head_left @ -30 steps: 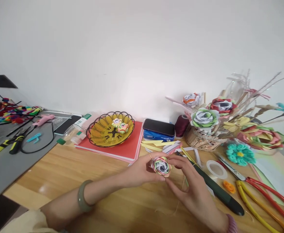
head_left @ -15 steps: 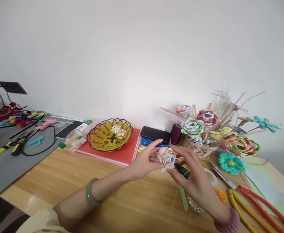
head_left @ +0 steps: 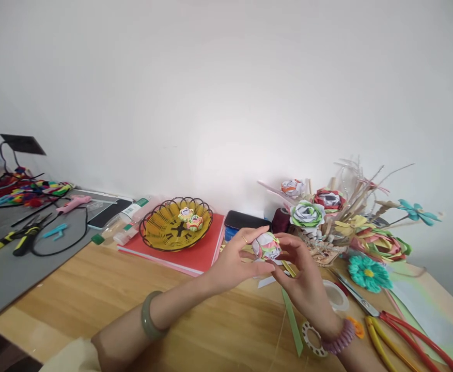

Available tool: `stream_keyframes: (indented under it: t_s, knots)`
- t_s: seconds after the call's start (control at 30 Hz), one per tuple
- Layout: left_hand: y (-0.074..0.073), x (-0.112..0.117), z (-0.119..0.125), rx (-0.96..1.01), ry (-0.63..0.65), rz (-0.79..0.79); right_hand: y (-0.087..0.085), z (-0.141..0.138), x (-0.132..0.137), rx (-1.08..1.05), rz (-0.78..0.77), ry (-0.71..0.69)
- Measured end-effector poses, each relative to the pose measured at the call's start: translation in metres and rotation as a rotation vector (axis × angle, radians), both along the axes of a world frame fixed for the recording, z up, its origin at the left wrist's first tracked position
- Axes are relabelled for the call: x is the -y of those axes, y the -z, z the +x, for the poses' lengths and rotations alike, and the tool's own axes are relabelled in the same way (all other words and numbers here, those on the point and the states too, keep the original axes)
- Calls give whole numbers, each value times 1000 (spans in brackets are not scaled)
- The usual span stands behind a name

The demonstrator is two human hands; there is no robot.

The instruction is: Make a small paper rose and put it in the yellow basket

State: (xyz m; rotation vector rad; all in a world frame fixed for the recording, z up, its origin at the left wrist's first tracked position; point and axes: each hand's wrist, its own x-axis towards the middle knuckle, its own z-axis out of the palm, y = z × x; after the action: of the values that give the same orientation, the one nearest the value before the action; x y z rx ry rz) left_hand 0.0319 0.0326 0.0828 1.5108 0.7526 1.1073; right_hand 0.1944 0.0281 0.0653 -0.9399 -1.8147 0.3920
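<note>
Both my hands hold a small paper rose (head_left: 267, 245) of white, green and pink strips, lifted a little above the wooden table (head_left: 106, 289). My left hand (head_left: 236, 258), with a ring and a green bangle on the wrist, pinches the rose from the left. My right hand (head_left: 301, 276), with a pink band on the wrist, grips it from the right and below. A green paper strip (head_left: 292, 320) and a thin thread hang down under the hands.
A yellow wire basket (head_left: 175, 225) with two small paper roses stands on a red folder. A bouquet of paper flowers (head_left: 338, 217) is at the right, with tape rolls (head_left: 337, 294), scissors (head_left: 400, 325) and a phone (head_left: 245, 219) nearby. Pliers and cables lie on a grey mat (head_left: 13, 263) at left.
Both hands have lifted the paper rose up off the table and turned it. The view has tilted, so the table items sit lower in the frame.
</note>
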Motion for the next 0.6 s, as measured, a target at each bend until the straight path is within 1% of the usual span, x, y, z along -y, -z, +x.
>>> stream_keyframes:
  t_s: [0.1,0.2,0.27,0.3,0.37,0.43,0.53,0.6]
  knots:
    - [-1,-2,5,-37,-101,56,3,0,-3,25,66,45]
    - [0,-5,8,-2,-136,18,1,-1,-2,34,108,72]
    - [1,-6,7,11,-141,37,-4,-1,0,0,48,54]
    - [1,-7,6,7,-149,88,-7,-1,2,-28,-11,25]
    - [2,-9,3,-27,-176,259,-13,0,5,-95,-150,-59]
    - [4,-11,0,-86,-210,475,-19,2,7,-151,-258,-136]
    - [10,-16,-3,-178,-236,789,-22,3,7,-208,-368,-223]
    - [14,-19,-5,-220,-254,947,-21,3,5,-233,-404,-250]
